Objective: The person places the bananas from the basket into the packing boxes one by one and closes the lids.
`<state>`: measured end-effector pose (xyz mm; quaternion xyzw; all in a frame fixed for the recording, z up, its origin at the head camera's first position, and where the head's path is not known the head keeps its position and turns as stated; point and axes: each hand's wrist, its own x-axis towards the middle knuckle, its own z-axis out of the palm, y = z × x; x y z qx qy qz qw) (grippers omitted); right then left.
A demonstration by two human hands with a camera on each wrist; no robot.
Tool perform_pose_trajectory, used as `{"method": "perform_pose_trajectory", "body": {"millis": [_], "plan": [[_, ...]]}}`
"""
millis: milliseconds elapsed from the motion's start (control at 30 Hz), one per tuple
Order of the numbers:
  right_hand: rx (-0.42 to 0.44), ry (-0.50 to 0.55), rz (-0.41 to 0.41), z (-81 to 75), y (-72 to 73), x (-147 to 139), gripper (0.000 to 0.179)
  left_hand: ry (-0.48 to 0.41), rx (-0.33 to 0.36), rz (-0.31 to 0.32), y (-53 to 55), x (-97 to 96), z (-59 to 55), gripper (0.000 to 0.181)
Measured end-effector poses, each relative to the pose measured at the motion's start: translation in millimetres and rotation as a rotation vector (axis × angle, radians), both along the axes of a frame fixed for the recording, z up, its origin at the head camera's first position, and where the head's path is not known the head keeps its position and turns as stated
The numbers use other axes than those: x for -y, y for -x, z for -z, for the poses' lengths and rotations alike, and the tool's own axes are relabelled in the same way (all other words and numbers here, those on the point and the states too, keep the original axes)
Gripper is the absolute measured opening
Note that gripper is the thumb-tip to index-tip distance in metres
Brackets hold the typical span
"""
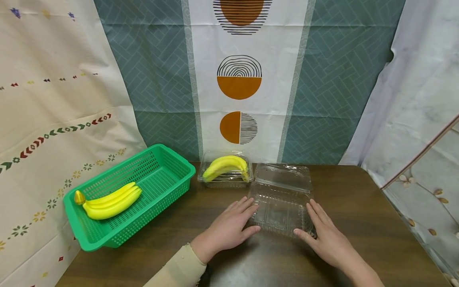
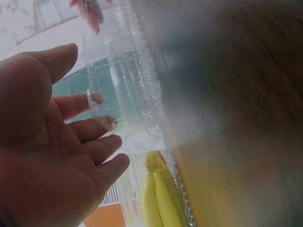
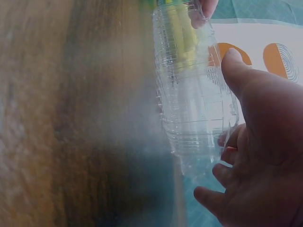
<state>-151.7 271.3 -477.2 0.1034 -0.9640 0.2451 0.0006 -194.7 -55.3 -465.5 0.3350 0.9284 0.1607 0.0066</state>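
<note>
A clear plastic clamshell container (image 1: 283,211) lies on the table with its lid (image 1: 283,176) folded back toward the curtain. My left hand (image 1: 231,225) is at its left side, fingers extended and fingertips right at the rim. On the opposite side, my right hand (image 1: 324,233) has its fingers stretched along the edge and its thumb near the front corner. Both wrist views show relaxed fingers beside the clear wall. Behind my left hand, a second clear container (image 1: 206,175) encloses yellow bananas (image 1: 227,165).
To the left stands a green plastic basket (image 1: 152,213) with a bunch of bananas (image 1: 112,202) in it. The brown wooden table (image 1: 362,207) ends at a patterned curtain (image 1: 165,79) at the back. More patterned cloth hangs on both sides.
</note>
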Motion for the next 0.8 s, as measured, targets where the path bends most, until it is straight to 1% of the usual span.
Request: {"method": "perform_pose_trajectory", "body": {"millis": [200,400,633,800], "plan": [[-0.002,0.016,0.0,1.3,0.2,0.4,0.103,0.008,0.007,-0.002,-1.2,0.1,-2.1,0.069],[0.005,0.033,0.006,2.7,-0.6,0.5,0.105,-0.005,0.023,-0.001,-1.8,0.1,-4.9,0.069],[0.008,0.048,0.02,3.3,-0.6,1.0,0.106,-0.007,0.011,-0.002,-1.9,-0.1,-7.6,0.068],[0.009,0.051,0.019,3.7,-1.0,1.2,0.106,-0.024,0.02,-0.01,-2.9,0.0,-9.5,0.068]]}}
